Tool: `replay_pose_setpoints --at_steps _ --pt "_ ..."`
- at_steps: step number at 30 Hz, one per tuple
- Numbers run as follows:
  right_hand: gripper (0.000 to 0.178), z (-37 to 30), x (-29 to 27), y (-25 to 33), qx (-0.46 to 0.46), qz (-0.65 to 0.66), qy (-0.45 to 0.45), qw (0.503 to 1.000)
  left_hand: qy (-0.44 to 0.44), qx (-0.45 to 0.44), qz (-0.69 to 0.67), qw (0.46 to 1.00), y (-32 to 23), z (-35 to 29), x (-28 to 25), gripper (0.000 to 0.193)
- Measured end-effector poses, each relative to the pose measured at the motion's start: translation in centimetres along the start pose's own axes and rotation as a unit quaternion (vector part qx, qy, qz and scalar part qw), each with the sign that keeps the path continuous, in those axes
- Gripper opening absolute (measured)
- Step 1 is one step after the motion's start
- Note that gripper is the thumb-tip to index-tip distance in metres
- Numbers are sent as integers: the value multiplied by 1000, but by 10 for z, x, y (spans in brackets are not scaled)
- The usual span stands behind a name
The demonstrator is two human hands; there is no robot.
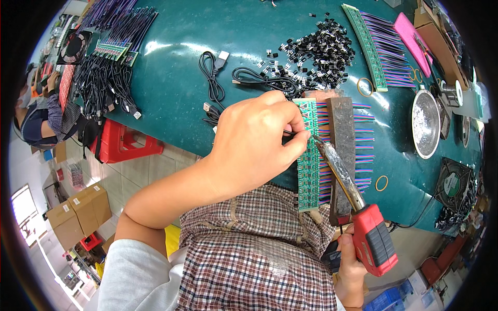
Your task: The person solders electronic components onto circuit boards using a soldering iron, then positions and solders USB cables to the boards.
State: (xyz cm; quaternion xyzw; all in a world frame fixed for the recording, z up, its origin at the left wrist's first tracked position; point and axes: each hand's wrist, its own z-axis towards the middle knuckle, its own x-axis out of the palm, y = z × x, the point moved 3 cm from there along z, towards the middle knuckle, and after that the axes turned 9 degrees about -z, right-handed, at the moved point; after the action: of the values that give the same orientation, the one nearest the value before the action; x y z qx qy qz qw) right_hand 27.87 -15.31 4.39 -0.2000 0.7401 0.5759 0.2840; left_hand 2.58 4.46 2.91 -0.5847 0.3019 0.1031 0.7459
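My left hand (257, 140) is pinched shut over a long green circuit-board strip (307, 171) with coloured wires (363, 140) fanning to its right; something thin sits between the fingertips, too small to name. My right hand (348, 259) grips the red handle of a soldering iron (374, 238), whose crusted tip (317, 144) reaches up to the strip right beside my left fingertips. A dark metal bar (342, 155) lies across the wires, pressing them down on the green table (181, 78).
A heap of small black parts (316, 52) and black cables with plugs (215, 72) lie further back. Another wired board strip (373, 46), a metal dish (425, 123), rubber bands and a fan (454, 184) sit right. Cable bundles (104, 83) lie left, a red stool (122, 142) below. Another person sits far left.
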Motion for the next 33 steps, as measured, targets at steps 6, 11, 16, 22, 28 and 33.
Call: replay_pose_setpoints --at_steps 6,11,16,22,28,33 --pt "27 2 2 0 -8 8 6 1000 -13 1 9 1000 -1 -3 3 15" --pt "25 6 4 6 -5 5 5 1000 -39 11 24 999 -2 -5 6 16" --pt "23 2 1 3 -18 -10 -18 1000 -42 20 32 998 -3 -5 7 17" --pt "21 2 -2 1 51 64 -43 996 -48 22 33 998 -2 -6 8 17" --pt "23 1 -2 -3 -77 14 -16 997 -51 64 97 992 -20 -15 -2 14" --pt "22 0 1 1 -19 93 -52 994 -109 92 52 988 -17 -14 -41 26"
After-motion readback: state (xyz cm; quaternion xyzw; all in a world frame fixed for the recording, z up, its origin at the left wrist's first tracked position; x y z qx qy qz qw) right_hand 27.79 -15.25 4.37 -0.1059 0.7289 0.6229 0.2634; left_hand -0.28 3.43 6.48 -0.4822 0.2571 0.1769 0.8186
